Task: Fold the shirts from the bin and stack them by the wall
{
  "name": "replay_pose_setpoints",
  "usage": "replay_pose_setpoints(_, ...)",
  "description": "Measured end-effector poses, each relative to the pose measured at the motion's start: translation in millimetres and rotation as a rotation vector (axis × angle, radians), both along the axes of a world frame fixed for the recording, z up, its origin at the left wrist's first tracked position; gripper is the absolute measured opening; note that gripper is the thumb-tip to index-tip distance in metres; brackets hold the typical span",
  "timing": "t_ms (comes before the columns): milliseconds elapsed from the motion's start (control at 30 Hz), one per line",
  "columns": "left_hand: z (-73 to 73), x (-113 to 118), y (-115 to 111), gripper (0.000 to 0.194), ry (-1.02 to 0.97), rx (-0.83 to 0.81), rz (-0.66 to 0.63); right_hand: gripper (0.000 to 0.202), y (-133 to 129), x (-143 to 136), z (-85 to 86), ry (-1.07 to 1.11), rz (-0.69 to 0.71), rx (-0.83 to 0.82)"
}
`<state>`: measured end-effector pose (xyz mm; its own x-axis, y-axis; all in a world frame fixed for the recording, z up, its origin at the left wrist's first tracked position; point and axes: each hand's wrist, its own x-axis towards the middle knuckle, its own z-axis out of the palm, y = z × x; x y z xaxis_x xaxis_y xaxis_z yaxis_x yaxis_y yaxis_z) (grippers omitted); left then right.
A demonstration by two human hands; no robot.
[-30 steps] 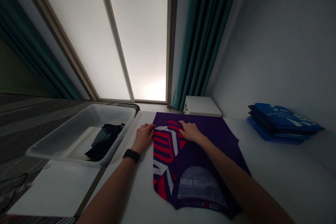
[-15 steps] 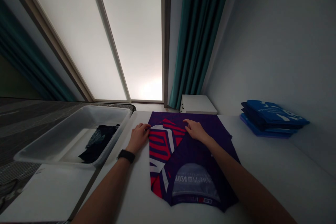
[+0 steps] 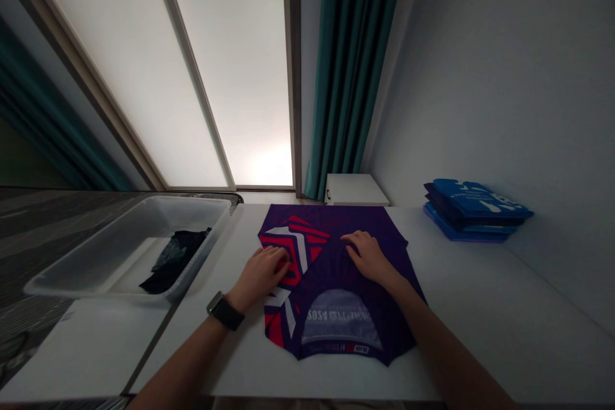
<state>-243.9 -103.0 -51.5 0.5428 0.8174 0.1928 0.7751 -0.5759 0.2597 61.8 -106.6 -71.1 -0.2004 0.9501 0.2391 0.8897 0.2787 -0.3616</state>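
A purple jersey (image 3: 331, 269) with red and white stripes lies on the white table, its neckline towards me and its left side folded inward. White lettering shows inside the neck opening. My left hand (image 3: 262, 273), a dark watch (image 3: 225, 311) on its wrist, rests on the striped fold with its fingers lying flat and slightly bent. On the plain purple part, my right hand (image 3: 369, 257) lies with fingers spread and the index finger stretched to the left. Neither hand grips the cloth.
At the left stands a translucent plastic bin (image 3: 129, 218) with dark folded cloth (image 3: 175, 259) inside. A stack of folded blue garments (image 3: 475, 208) sits at the right by the wall. Beyond the white table (image 3: 230, 359) are a small white cabinet (image 3: 355, 189) and a teal curtain (image 3: 353, 70).
My left hand has moved from the jersey's left edge onto the striped fold, towards me. My right hand has shifted slightly towards me. The camera view has turned a little to the right.
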Motion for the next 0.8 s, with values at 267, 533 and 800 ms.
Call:
replay_pose_setpoints(267, 8.9, -6.7, -61.8, 0.028, 0.234, -0.015, -0.022, 0.028, -1.0, 27.4, -17.4, 0.071, -0.097, 0.05)
replay_pose_setpoints(533, 0.2, -20.2, -66.8, 0.02, 0.354, 0.036, -0.11, 0.028, -4.7, 17.9, -16.8, 0.108, -0.036, 0.019)
replay_pose_setpoints(800, 8.6, -39.4, -72.8, 0.019, 0.312, -0.038, -0.127, 0.027, -5.8, 15.3, -20.5, 0.033, -0.024, -0.001)
